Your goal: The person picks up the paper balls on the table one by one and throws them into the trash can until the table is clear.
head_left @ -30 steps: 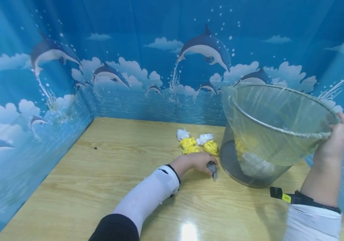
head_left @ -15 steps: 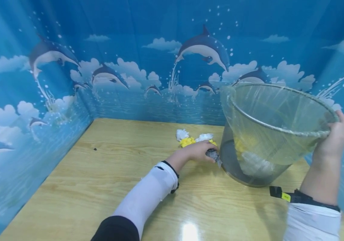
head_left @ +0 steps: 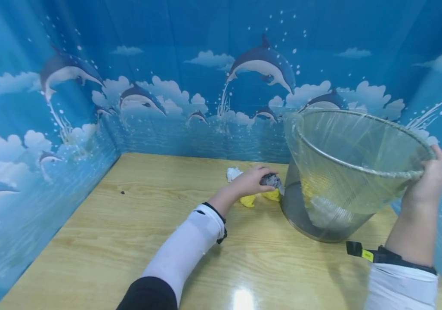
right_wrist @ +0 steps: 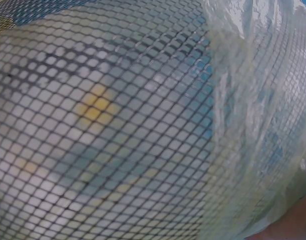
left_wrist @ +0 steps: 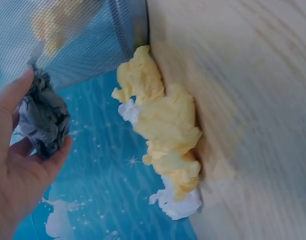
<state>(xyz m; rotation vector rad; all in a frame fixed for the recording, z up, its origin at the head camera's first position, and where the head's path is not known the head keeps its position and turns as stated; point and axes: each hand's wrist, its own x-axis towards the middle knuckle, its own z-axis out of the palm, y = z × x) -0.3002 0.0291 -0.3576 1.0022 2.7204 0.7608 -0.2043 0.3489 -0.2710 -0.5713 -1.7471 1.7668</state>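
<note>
My left hand pinches a crumpled grey paper ball between thumb and fingers, just left of the wire-mesh wastebasket. In the left wrist view the grey ball is level with the basket's mesh wall, apart from the other balls. Crumpled yellow paper balls and white ones lie in a row on the table; the hand partly covers them in the head view. My right hand grips the basket's rim on the right, over a translucent yellowish bin liner. Yellow and white paper shows through the basket's side.
The wooden table is backed by a blue curtain printed with dolphins, close behind the paper balls. A small dark speck lies at the table's left. The basket's wide rim rises well above the table.
My left hand has moved away toward the back of the table with the grey paper ball, and is now over the yellow and white balls. The right hand and the basket stay almost still.
</note>
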